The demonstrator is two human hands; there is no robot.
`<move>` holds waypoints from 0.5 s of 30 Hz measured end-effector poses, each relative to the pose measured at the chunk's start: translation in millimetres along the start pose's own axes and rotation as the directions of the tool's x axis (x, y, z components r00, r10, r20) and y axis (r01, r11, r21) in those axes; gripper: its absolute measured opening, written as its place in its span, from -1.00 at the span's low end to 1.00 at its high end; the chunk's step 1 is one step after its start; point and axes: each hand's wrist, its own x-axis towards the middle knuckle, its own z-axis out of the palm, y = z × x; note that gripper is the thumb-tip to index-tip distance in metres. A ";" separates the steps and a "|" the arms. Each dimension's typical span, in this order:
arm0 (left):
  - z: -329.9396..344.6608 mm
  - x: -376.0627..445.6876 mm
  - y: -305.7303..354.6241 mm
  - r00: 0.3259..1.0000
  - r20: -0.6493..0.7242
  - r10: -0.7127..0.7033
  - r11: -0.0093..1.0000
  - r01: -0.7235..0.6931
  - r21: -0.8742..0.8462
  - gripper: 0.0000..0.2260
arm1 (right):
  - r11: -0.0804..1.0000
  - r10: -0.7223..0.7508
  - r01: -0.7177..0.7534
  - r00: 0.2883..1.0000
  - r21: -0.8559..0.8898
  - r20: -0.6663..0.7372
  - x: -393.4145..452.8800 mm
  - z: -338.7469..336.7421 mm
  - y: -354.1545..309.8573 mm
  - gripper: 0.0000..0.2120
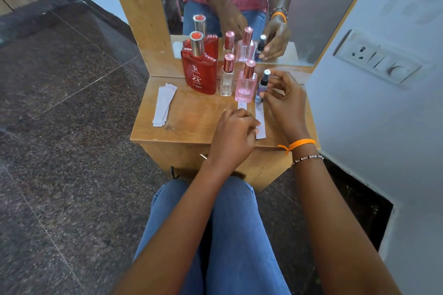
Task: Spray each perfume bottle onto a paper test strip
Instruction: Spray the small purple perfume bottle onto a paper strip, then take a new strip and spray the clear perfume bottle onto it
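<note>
Several perfume bottles stand in a row at the back of the small wooden table: a big red bottle, a slim clear bottle, a pink bottle and a small purple bottle. My right hand curls round the small purple bottle, fingertips on its side. A white paper strip lies in front of that bottle. My left hand rests on the table beside this strip, fingers curled and touching it. Another strip peeks out below the pink bottle.
A pile of spare paper strips lies at the table's left side. A mirror in a wooden frame stands behind the bottles. A wall with a switch plate is close on the right. Dark stone floor lies to the left.
</note>
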 end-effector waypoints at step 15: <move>-55.6 -25.7 -37.7 0.928 -0.189 -0.321 0.942 0.293 -0.162 -0.86 | 0.999 -0.002 0.002 1.000 0.037 0.002 -56.8 34.1 -31.4 -0.86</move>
